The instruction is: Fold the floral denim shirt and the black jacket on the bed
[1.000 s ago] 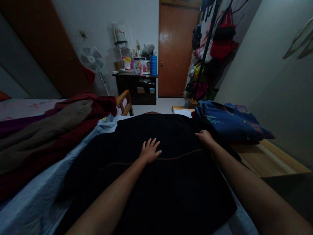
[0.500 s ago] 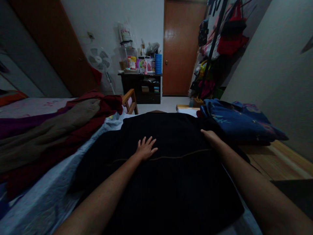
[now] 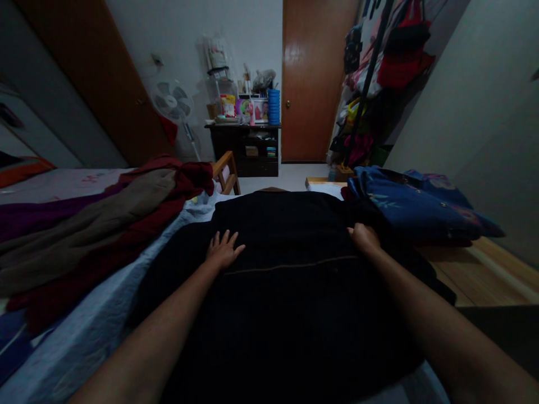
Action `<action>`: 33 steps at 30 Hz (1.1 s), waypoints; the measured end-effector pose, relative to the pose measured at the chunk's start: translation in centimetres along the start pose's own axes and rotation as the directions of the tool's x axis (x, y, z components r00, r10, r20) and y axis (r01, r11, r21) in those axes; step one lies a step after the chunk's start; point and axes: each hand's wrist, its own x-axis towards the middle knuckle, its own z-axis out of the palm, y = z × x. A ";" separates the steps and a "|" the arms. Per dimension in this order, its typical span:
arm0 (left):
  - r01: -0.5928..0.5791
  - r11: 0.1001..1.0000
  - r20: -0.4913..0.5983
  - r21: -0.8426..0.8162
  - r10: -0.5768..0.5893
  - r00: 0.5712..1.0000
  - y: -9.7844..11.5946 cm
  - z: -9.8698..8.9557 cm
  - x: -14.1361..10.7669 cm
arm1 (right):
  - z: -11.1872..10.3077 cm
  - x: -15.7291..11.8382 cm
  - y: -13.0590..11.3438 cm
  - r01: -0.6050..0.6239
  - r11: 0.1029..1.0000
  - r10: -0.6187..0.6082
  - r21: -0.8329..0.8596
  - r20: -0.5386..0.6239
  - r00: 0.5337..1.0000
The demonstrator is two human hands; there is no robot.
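Note:
A black jacket (image 3: 278,314) lies spread out in front of me, its collar end away from me and a thin brown line running across it. My left hand (image 3: 223,251) rests flat on its left part, fingers spread, holding nothing. At the jacket's right side, near the shoulder, my right hand (image 3: 364,237) is closed with the fingers curled into the dark cloth. One sleeve reaches out to the left and another to the right. Dark folds are hard to make out in the dim light.
Light blue cloth (image 3: 105,314) covers the surface under the jacket. Maroon, brown and purple garments (image 3: 101,213) lie to the left. A folded blue floral garment (image 3: 412,205) sits on a wooden ledge (image 3: 475,275) at right. Beyond are a fan (image 3: 172,104), dark cabinet (image 3: 244,151) and door (image 3: 309,84).
My left hand has slid leftward across the jacket, still flat. My right hand has curled tighter on the cloth at the right, and the right sleeve is spread farther out.

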 end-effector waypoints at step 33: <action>-0.400 0.917 -0.032 -0.009 0.399 0.916 7.2 1.5 -9.8 | -2.3 -14.6 2.1 0.101 0.995 -0.102 -0.025 -0.040 0.994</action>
